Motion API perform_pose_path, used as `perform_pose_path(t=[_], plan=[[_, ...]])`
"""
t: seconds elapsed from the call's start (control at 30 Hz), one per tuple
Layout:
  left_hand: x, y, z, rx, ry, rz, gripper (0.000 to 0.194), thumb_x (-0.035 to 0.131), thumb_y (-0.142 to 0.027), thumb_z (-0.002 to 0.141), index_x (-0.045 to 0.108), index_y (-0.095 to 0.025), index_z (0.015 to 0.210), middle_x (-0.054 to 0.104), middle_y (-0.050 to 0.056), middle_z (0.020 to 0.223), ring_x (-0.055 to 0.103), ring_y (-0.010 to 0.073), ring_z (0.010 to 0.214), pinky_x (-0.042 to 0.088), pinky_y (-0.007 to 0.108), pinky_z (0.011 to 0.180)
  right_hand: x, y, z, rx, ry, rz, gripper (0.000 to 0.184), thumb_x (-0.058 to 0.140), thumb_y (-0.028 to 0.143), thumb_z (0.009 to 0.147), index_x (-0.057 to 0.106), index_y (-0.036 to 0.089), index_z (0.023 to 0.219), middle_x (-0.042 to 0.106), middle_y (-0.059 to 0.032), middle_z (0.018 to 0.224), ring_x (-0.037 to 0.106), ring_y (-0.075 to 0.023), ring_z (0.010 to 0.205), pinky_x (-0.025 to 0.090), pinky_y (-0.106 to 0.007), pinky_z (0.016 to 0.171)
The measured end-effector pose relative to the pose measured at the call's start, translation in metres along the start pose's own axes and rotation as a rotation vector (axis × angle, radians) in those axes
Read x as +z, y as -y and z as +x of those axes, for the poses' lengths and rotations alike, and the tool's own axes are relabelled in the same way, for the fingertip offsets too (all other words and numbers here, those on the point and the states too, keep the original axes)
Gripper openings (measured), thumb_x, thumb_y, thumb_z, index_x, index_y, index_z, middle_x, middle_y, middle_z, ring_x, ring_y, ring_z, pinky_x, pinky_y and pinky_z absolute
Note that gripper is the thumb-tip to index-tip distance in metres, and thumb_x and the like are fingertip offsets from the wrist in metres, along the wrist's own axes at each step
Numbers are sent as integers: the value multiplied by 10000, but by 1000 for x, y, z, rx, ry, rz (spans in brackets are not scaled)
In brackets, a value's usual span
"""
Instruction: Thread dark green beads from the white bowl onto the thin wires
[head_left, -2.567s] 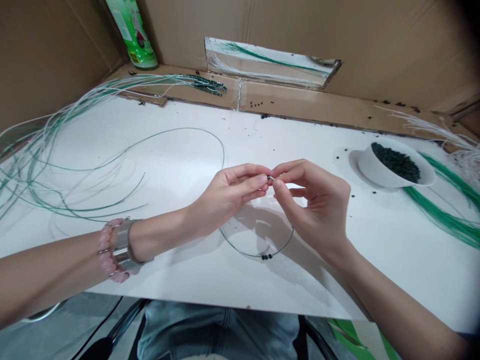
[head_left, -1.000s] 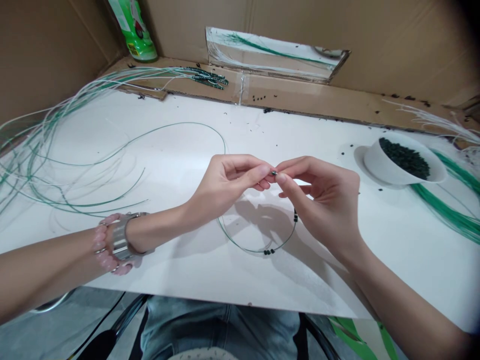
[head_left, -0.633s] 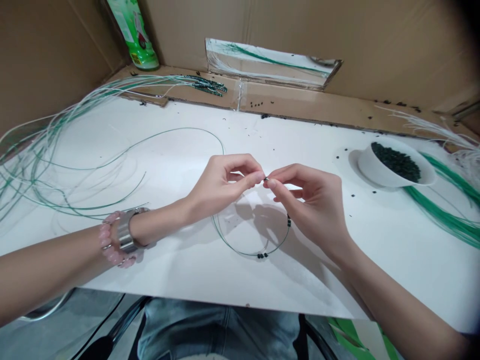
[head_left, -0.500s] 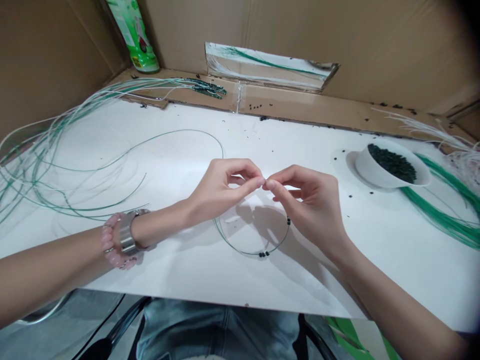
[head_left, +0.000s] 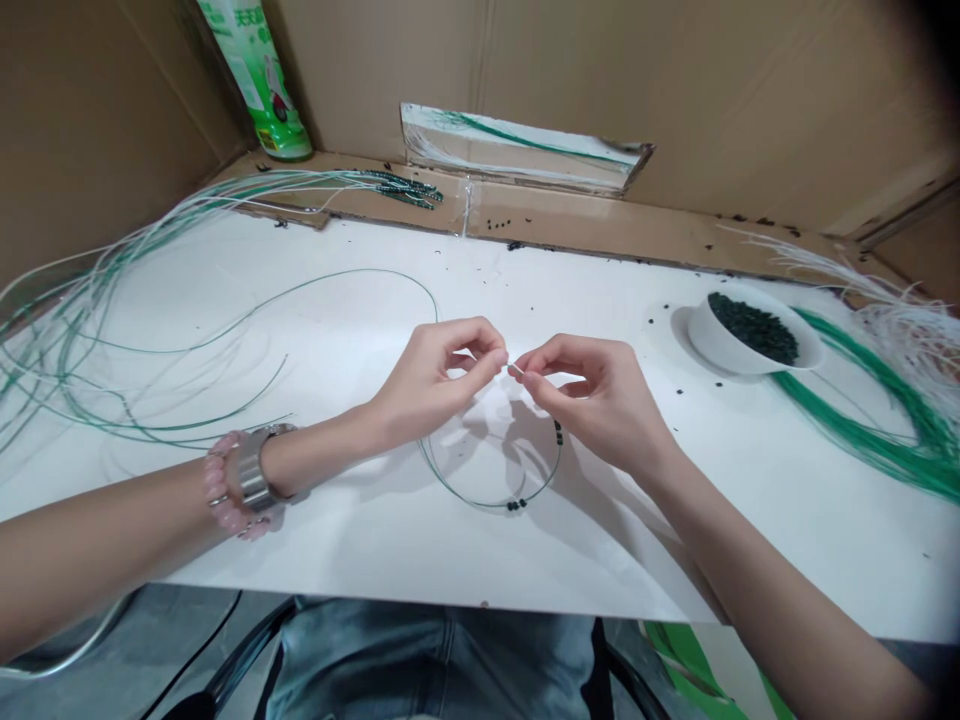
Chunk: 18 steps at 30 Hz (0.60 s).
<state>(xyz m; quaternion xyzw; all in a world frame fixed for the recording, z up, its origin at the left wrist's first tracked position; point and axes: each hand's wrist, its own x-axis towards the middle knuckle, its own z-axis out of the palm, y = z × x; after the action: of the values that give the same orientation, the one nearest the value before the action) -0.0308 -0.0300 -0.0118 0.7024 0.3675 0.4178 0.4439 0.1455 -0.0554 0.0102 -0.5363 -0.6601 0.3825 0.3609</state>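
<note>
Fingertip to fingertip above the white table, my two hands are closed in pinches. My left hand has thumb and forefinger pressed together; what lies between them is too small to make out. My right hand pinches a thin cord, and a short pale bit of it shows in the narrow gap between the hands. Below them a thin green cord hangs in a loop. Dark beads sit low on this loop, with more dark beads near my right hand.
At right a white bowl holds dark beads, beside green strands and white strands. Long cords with beaded ends spread at left. A green bottle stands by the cardboard wall. Stray beads dot the table.
My hands have come slightly apart, and a short pale bit of cord now shows between the fingertips. The whole view has shifted a little.
</note>
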Motion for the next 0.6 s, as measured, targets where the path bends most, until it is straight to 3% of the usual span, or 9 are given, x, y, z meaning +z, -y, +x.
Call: perform_pose_path(t=[0.13,0.2,0.4,0.5,0.6], plan=[[1,3,1,102,-9,108,137,554,-203,855,553,-161,725,577,8,717,531,106,677,436,209,619,-13,-1,2,39,185,-72,98,597,134,719,625,165,631,676,-27,698,666,-168,769,496,-201,550],[3,2,2,161,41,167,127,542,-189,860,554,-160,737,579,8,717,528,105,670,436,214,624,-17,-1,3,18,203,-62,51,625,158,725,667,167,698,693,-28,734,665,-163,767,499,-208,571],[12,-10,18,241,115,187,147,550,-233,868,578,-155,747,601,12,718,545,109,663,441,217,622,-30,1,5,-74,105,50,103,646,227,770,677,147,713,688,-23,697,649,-129,689,522,-250,676],[20,-18,47,226,134,55,179,560,-287,865,599,-155,751,606,11,716,548,108,660,441,216,625,-51,4,6,-102,17,83,104,628,218,776,637,149,699,677,-17,698,644,-118,692,512,-228,646],[39,-21,87,238,131,-64,220,526,-318,873,622,-152,765,599,13,705,537,112,644,434,229,617,-77,5,5,-161,-108,252,125,618,269,787,579,176,713,655,-1,726,632,-113,721,517,-225,628]])
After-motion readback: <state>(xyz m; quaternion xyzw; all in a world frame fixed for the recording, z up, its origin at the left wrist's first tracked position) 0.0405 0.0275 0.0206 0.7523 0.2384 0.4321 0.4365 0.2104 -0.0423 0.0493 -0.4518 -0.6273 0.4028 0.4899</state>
